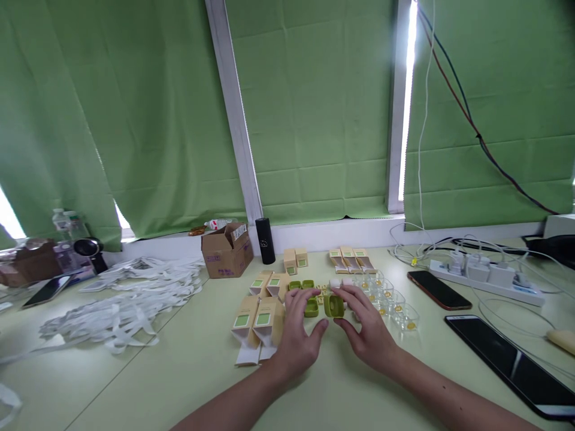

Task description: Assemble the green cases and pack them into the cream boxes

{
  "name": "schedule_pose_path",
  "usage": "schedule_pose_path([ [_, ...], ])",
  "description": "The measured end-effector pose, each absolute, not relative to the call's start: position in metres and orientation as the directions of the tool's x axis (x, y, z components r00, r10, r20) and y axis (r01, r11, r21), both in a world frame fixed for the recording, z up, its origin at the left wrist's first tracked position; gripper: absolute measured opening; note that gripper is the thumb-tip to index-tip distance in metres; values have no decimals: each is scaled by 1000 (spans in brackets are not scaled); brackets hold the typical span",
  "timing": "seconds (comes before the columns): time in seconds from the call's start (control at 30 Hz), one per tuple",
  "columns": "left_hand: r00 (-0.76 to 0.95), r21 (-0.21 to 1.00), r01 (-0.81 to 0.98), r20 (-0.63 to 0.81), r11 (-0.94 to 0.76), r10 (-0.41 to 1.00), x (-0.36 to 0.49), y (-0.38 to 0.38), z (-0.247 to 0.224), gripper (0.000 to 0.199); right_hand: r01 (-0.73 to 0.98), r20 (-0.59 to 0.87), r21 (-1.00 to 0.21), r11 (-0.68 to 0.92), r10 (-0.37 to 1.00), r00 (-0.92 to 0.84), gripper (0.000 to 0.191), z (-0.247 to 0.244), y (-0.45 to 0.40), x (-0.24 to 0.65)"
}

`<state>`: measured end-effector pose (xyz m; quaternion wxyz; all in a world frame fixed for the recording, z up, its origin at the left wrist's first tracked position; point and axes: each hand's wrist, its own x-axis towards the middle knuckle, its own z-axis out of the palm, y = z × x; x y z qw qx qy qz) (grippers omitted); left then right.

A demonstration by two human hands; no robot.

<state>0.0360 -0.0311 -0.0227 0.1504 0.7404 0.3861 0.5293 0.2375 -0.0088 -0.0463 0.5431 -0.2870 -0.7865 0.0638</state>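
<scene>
My right hand (371,326) pinches a small square green container (333,306) between thumb and fingers, its hollow side tilted toward me. Just left of it is my left hand (300,335), thumb and fingers apart around a second green container (311,309); whether they touch it I cannot tell. More green pieces (308,284) lie behind the left fingers. Clear plastic cups (398,305) with yellow bits inside stand in rows right of my right hand. Beside my left forearm are opened cream cartons (268,320) with green labels. White blocks (335,283) show behind my right fingers.
Further cartons (350,261) stand at the back, near a brown cardboard box (227,251) and a black cylinder (265,240). White straps (121,302) are heaped at left. On the right lie a phone (439,290), a tablet (516,359) and a power strip (487,280) with tangled cables.
</scene>
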Motion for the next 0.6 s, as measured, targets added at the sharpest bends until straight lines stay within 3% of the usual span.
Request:
schedule_pose_path([
  [0.3, 226, 585, 415, 675, -697, 702, 36, -29, -23, 43, 380, 874, -225, 897, 358, -329, 37, -44, -11, 237],
  [0.6, 214, 546, 427, 714, -721, 667, 35, -31, -22, 43, 443, 878, -122, 888, 304, -369, 40, -41, -13, 238],
])
